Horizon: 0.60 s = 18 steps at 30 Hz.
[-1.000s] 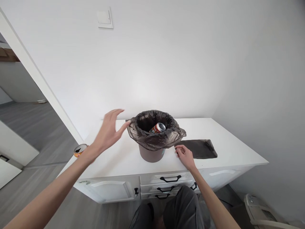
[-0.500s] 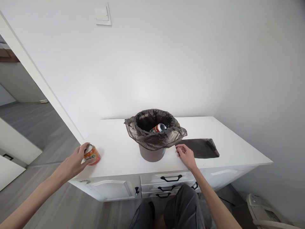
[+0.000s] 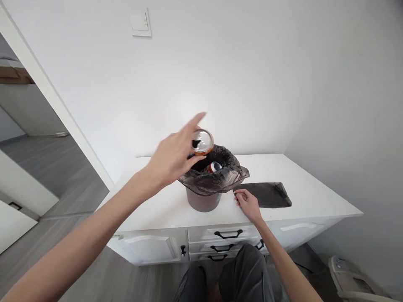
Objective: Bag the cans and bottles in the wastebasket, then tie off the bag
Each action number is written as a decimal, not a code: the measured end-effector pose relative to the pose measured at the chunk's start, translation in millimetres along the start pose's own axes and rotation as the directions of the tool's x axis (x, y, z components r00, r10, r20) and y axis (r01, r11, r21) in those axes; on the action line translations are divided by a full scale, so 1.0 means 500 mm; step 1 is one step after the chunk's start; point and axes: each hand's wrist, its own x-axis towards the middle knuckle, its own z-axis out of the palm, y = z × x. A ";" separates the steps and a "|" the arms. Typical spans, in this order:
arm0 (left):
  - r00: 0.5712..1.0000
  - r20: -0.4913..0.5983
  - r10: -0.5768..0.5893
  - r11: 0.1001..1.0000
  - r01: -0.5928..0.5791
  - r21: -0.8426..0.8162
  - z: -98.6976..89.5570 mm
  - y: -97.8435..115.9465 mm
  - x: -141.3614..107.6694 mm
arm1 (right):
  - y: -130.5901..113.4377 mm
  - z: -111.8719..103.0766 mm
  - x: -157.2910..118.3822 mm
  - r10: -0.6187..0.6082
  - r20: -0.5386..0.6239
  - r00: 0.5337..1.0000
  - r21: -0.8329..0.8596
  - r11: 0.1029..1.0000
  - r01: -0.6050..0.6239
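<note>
My left hand [image 3: 173,157] holds an orange drink can [image 3: 202,142], its silver top and dark mouth hole showing, above the bin's opening. Thumb and fingers go round the can; the index finger points up. Beneath it, a brown bin [image 3: 203,202] stands lined with a dark translucent bin bag [image 3: 217,182] folded over the rim. Another can [image 3: 214,167], red with a silver end, lies inside. My right hand [image 3: 249,204] rests on the white top with curled fingers, at the left end of a folded dark bin bag [image 3: 272,196]. Whether it pinches the bag, I cannot tell.
Bin and bags are on a white cabinet [image 3: 157,209] against a wall with a light switch [image 3: 140,23]. Below are drawers with black handles [image 3: 228,234]. A doorway opens at left. A grey appliance [image 3: 352,277] stands on the floor at right.
My left hand has lifted the orange can off the left end of the cabinet and carried it right, over the bin. My right hand has stayed in place. The view has shifted slightly.
</note>
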 end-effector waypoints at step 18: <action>0.869 0.066 -0.491 0.868 0.482 0.116 0.190 -0.307 -0.412 | 0.001 -0.002 -0.001 -0.008 -0.021 1.000 0.018 1.000 0.008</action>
